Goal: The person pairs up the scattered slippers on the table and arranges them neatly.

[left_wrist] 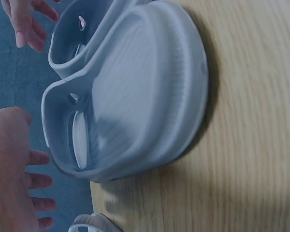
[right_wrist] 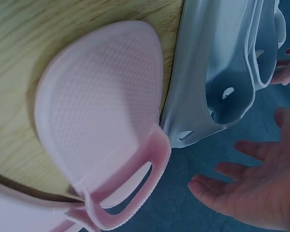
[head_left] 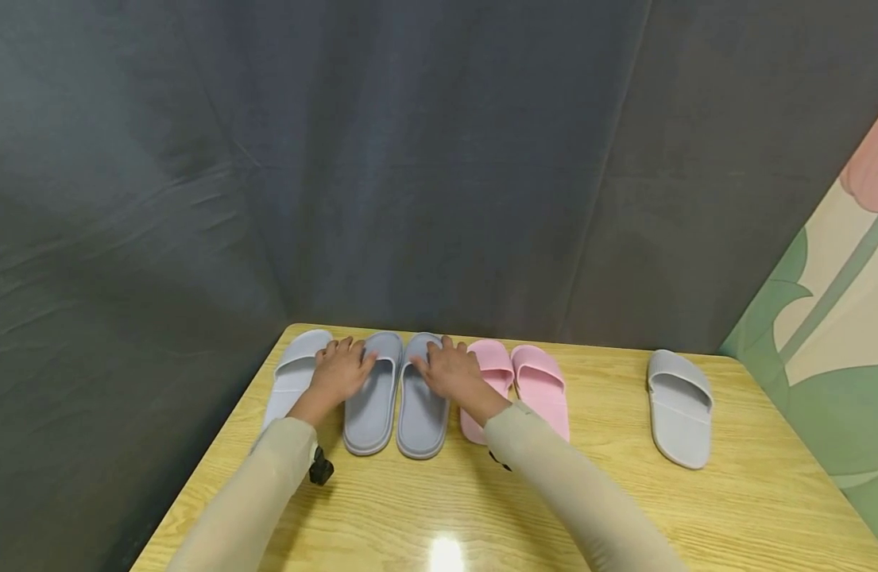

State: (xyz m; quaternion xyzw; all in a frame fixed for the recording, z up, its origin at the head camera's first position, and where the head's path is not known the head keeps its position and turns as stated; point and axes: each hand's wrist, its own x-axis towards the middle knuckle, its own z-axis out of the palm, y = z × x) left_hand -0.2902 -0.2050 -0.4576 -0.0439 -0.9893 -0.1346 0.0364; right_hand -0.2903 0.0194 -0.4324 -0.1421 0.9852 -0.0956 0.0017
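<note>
I count six slippers on the table (head_left: 767,477): one grey pair (head_left: 370,405), one pink pair (head_left: 542,385), one pale slipper (head_left: 287,395) and one light-grey slipper (head_left: 683,425); taking the grey pair as my mark, the pale slipper lies just left of it, the pink pair just right, the light-grey slipper well apart to the right. I have the left hand (head_left: 341,370) at the grey pair's left side, the right hand (head_left: 449,370) at its right side; the fingers of both are extended and loose, gripping nothing; I cannot tell whether either touches a strap. Only my head view gives me the light-grey slipper and, far right of the grey pair, the mural (head_left: 839,318); my wrist views add small holes in the grey pair; the right one adds dotted texture on a pink insole (right_wrist: 104,101).
</note>
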